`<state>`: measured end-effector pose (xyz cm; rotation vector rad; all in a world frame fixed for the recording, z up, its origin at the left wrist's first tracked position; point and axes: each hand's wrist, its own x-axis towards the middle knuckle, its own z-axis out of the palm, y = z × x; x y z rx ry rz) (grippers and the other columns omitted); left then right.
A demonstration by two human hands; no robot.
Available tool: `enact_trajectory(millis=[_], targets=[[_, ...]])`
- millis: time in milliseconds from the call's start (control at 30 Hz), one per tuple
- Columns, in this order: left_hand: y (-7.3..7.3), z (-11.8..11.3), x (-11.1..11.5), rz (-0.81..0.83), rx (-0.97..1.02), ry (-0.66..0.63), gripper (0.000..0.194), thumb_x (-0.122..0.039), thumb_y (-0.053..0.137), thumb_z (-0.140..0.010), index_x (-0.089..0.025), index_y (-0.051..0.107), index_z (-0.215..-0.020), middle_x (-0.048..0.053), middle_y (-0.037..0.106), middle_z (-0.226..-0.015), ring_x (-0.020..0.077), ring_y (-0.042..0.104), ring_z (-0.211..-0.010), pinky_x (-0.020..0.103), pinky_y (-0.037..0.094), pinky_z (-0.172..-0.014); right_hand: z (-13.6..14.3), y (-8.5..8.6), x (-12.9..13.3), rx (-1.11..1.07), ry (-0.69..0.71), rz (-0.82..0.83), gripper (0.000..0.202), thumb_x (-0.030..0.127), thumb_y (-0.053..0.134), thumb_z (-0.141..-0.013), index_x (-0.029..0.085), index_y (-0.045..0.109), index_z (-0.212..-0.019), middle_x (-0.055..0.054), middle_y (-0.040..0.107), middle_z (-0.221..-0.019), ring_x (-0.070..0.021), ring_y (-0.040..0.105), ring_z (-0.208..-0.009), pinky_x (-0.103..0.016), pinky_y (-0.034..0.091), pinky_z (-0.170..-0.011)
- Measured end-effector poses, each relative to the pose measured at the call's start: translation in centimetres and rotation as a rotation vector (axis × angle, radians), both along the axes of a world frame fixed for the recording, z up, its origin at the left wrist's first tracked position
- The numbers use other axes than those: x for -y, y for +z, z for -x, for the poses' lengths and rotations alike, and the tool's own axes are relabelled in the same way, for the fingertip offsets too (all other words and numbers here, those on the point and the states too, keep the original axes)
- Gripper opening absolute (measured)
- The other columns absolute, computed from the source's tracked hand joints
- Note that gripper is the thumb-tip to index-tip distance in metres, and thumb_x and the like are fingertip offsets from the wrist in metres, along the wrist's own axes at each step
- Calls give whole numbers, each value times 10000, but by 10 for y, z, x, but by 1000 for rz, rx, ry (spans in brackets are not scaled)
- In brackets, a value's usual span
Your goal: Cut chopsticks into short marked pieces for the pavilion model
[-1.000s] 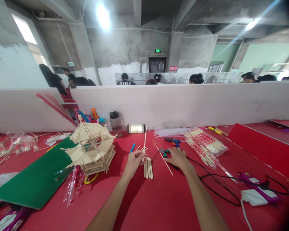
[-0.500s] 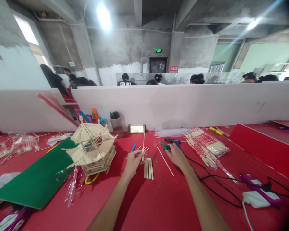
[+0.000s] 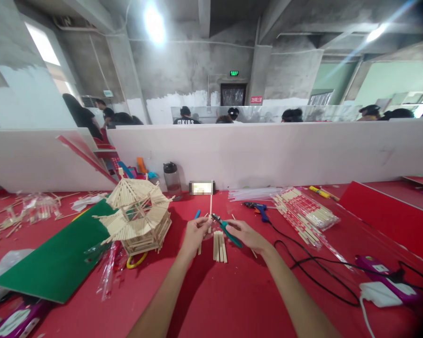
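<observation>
My left hand point(image 3: 194, 233) pinches a thin wooden stick point(image 3: 211, 204) that stands up from the fingertips near the middle. In my right hand point(image 3: 247, 235) are green-handled pliers point(image 3: 231, 234), their jaws at the stick beside my left fingertips. Just below lies a row of several short cut sticks point(image 3: 220, 246) on the red table point(image 3: 218, 300). Another loose stick point(image 3: 254, 253) is partly hidden under my right hand. A blue pen-like thing point(image 3: 197, 214) shows behind my left hand.
A wooden stick pavilion model point(image 3: 141, 216) stands at left beside a green board point(image 3: 56, 256). A glue gun point(image 3: 259, 210), black cable and bagged sticks point(image 3: 303, 213) lie right. A bottle point(image 3: 172, 179) stands by the white partition point(image 3: 268, 155).
My right hand has lifted the green pliers from beside the glue gun and brought them left to the stick. My left hand keeps its pinch; the view has shifted slightly.
</observation>
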<state>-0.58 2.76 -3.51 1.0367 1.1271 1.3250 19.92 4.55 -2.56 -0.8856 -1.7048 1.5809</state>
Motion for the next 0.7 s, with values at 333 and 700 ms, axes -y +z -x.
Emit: enact_trajectory(millis=[333,700], targets=[[0,1,3,-1,-32,-36,426,-479,766,-697,-129,715,-934,112,735,-901,192,697,-743,290,577,-677,-12,2,-10,143,-46,-280,437,449,639,-824,196,681,-1178,-89,692,-1151,-261,631,-1026,-393,484,-903],[0,0,2,26,-76,-115,449,-479,779,-686,-110,724,-937,118,729,-893,168,682,-685,258,576,-626,-15,11,-7,183,13,-340,400,409,619,-834,193,692,-1163,-76,716,-1081,-256,641,-965,-369,484,-857]])
